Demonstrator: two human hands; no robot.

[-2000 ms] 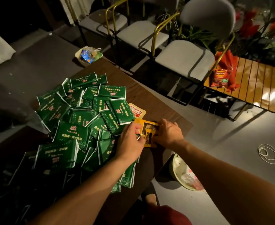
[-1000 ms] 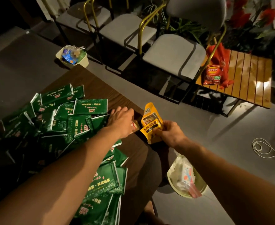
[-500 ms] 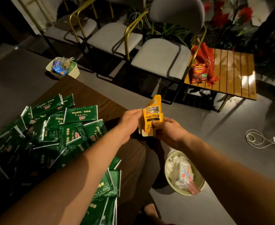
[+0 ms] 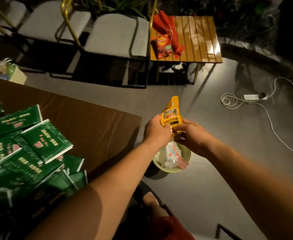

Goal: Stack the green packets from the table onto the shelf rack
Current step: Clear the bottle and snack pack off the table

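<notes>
Your green packets (image 4: 45, 143) carry white edges with pale lettering and small red marks, heaped on a dark brown surface (image 4: 93, 122). The pouch (image 4: 171, 116) in your hands is yellow with an orange-red panel and a black band of lettering, held above a pale yellow-green bin (image 4: 188, 156) of white wrappers printed in red and blue. Ahead you see grey chairs (image 4: 118, 35) with gold and black frames, a slatted amber table (image 4: 199, 37) bearing a red bag (image 4: 161, 45), a white cable (image 4: 232, 101) and grey floor (image 4: 211, 187).

green packets (image 4: 29, 153), heaped on brown table (image 4: 93, 122)
</notes>
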